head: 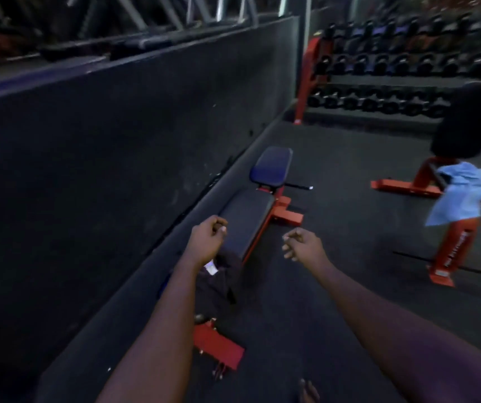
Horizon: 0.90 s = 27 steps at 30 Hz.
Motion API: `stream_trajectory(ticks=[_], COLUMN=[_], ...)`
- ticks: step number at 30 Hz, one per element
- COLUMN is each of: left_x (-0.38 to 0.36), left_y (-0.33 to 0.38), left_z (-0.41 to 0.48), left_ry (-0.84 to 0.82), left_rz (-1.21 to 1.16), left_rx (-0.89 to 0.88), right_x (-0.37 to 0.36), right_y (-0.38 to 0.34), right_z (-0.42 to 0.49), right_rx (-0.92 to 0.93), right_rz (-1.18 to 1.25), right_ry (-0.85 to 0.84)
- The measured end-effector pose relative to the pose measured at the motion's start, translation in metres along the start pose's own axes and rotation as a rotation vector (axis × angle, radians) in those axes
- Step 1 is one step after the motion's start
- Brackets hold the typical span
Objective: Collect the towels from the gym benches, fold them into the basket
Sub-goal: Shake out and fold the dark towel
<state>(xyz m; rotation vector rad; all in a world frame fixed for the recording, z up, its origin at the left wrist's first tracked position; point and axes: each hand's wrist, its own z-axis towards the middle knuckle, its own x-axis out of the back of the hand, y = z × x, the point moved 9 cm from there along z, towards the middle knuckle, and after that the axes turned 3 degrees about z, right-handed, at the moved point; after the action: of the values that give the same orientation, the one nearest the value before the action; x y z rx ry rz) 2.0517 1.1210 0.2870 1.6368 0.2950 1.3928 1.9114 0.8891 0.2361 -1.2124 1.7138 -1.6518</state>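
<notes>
Two hands reach out in front of us, apart, over the near end of a weight bench. The left hand and the right hand both have their fingers curled in, and we see nothing held in either. The bench has black pads on a red frame and lies lengthwise along a dark padded wall, at the left edge of the black rubber floor.

A dark cloth with a white tag hangs off the bench's near end, just under our left wrist – whether it is a towel we cannot tell in this dim light. A light blue towel is draped over the red frame of a second bench near the right edge of the floor, well apart from both hands.

At the far right corner a red dumbbell rack holds rows of dark dumbbells – the whole room is dim and slightly blurred.
</notes>
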Motion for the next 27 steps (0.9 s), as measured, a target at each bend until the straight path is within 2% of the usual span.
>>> stream_trajectory(ticks=[5,10,15,20,22,27], left_x=[0.027,0.024,-0.007,-0.049,-0.065,-0.081], left_y=[-0.099,-0.197,-0.273,-0.344,-0.375,-0.408], left_z=[0.022,0.037,0.053,0.072,0.08,0.085], left_ry=[0.071,0.019,-0.113,-0.238,-0.27,-0.31], left_rz=[0.068,0.138,0.126,0.095,0.079,0.073], left_rx=[0.264,0.448,0.538,0.555,0.56,0.559], right_x=[-0.096,-0.185,-0.253,-0.304,-0.325,-0.344], right_y=[0.026,0.067,0.124,0.215,0.254,0.26], right_z=[0.08,0.135,0.16,0.182,0.201,0.215], right_rx=[-0.05,-0.158,-0.249,-0.396,-0.383,-0.241], right_rz=[-0.083,-0.177,-0.237,-0.284,-0.396,-0.877], right_ry=[-0.225,-0.37,-0.407,-0.394,-0.415,-0.523])
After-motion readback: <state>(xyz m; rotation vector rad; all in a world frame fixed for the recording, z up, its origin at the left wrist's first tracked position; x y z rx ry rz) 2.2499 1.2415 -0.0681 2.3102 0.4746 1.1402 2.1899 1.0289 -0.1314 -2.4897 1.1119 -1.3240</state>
